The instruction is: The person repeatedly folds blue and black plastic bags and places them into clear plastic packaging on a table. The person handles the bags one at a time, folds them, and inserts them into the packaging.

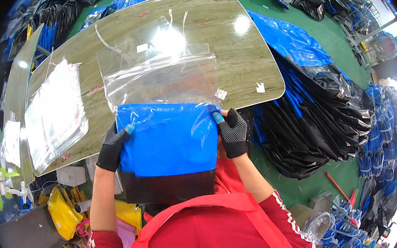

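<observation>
holding one blue-and-black folded garment (167, 152), one clear bag (164, 77), left hand (113, 148), right hand (232, 133)

I see a wood-grain desk (246, 55) with rounded corners filling the upper middle of the frame. A stack of clear plastic bags (56, 111) lies on its left end, loose clear bags (161, 60) at centre, and small white stickers (260, 87) at right.
</observation>
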### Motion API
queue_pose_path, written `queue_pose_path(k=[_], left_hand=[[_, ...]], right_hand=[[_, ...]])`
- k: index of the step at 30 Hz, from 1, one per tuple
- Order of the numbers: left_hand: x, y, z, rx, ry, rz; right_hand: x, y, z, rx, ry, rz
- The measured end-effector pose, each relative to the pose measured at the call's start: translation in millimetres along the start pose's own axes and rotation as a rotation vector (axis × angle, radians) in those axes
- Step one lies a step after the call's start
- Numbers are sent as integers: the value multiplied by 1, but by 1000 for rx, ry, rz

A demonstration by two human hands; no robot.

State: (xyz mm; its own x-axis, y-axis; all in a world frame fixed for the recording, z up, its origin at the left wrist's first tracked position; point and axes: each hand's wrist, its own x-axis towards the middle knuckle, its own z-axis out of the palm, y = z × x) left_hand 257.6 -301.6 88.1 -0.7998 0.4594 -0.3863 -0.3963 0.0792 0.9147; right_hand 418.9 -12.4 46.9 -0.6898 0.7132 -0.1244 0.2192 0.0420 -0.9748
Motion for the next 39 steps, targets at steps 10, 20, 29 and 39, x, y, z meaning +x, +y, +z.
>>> queue_pose_path(k=[10, 20, 29, 39], left_hand=[[-13, -12, -7, 75, 66, -14], [4, -8, -23, 119, -2, 22], [-68, -42, -16, 143, -164, -24], [-86, -50, 19, 310, -155, -328]], right_hand=[[-24, 16, 2, -293, 139, -144], [-59, 38, 0, -19, -66, -229], [-60, -3, -28, 196, -733, 195], [-55, 9, -70, -200, -550, 436]])
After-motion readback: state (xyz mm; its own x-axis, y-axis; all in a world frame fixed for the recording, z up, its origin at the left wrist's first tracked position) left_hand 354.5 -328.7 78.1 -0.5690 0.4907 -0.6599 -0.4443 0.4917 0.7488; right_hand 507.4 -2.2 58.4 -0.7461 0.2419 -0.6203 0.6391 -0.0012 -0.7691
